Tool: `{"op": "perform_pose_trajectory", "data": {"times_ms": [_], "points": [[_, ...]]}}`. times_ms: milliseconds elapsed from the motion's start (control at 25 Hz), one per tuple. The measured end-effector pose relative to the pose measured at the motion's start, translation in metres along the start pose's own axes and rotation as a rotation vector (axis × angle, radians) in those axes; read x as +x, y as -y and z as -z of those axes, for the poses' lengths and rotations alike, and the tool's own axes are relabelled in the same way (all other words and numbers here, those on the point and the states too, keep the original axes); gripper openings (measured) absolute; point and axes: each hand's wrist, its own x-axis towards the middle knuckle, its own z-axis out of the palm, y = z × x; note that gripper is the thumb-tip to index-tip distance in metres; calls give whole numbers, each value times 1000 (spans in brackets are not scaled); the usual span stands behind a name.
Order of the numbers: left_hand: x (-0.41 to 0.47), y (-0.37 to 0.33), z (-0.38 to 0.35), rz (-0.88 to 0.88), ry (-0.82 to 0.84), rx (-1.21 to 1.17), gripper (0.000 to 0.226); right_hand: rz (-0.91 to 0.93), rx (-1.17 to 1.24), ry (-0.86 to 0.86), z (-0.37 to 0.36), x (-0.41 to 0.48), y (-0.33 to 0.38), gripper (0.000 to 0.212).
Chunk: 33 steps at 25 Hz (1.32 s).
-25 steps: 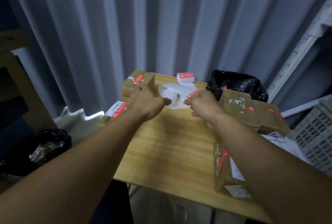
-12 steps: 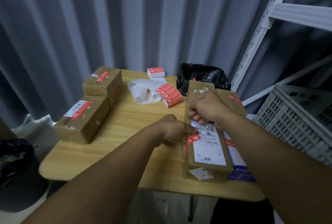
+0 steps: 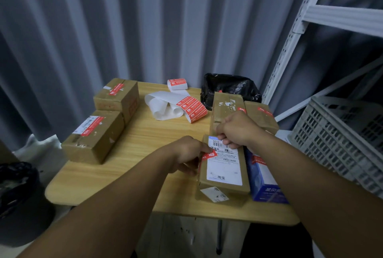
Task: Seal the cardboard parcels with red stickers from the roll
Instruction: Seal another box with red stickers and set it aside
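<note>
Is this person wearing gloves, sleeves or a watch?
No. Both forearms are bare as far as the view shows, no sleeve in sight. The left hand and right hand are ungloved; no watch, ring or bracelet shows.

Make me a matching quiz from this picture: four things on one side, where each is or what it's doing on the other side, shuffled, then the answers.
1. left hand
2. right hand
3. sticker roll
4. blue box

A. at the table's far edge
B. pinches a red sticker onto the labelled parcel's left edge
C. lies right of the labelled parcel
D. holds the labelled parcel's far end

Pairs: 1-B, 2-D, 3-A, 4-C
</note>
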Motion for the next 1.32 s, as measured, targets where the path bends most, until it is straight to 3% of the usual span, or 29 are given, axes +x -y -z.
{"op": "perform_pose_trajectory", "data": {"times_ms": [480, 760, 880, 1200, 1320], "points": [[-26, 24, 44, 26, -194, -134, 30, 91, -167, 52, -37, -12, 17, 20], [-43, 18, 62, -143, -337, -411, 24, 140, 211, 77, -58, -23, 29, 35], [-45, 17, 69, -186, -384, -417, 31, 89, 346, 137, -64, -20, 27, 25], [-38, 19, 72, -183, -417, -440, 29, 14, 482, 204, -68, -9, 17, 21], [-31, 22, 72, -192, -427, -452, 15, -1, 528, 192, -72, -2, 12, 16]]}}
